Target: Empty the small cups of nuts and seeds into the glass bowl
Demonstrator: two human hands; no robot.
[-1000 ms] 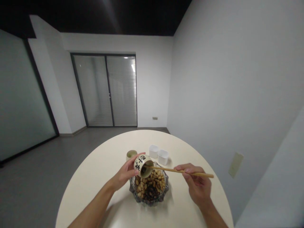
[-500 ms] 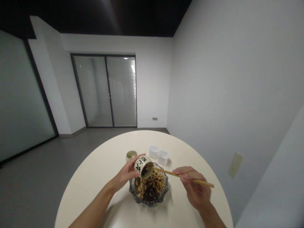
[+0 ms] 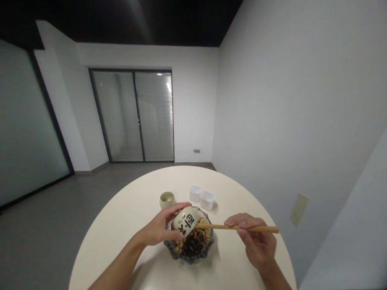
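Cream, rounded ceramic cup with black brushed characters is tipped over the eleven o'clock part of a clear scallop-rimmed glass bowl, gripped by the left hand, thumb on the near side and fingers over the far side. Its mouth is turned from view, so its contents are hidden. The bowl holds light brown nuts, and a heap of dark, glossy pieces at its six o'clock side. Just beyond the bowl, towards eleven o'clock, a pale greenish ceramic cup stands upright, its visible inside bare. Two small white squarish tubs stand side by side, the farther tub towards twelve, the nearer tub towards one; what they hold cannot be told. The round cream table curves away at twelve, with bare surface from eight to ten o'clock and again around two, plus a gap between the bowl and the right hand at three. That hand pinches slim tan wooden chopsticks, too close together to count, lying almost level along the nine-to-three line, tips meeting the tilted cup's edge; whether they enter it is hidden. The tilted cup's axis runs roughly from ten to four, base high, mouth downward towards four.
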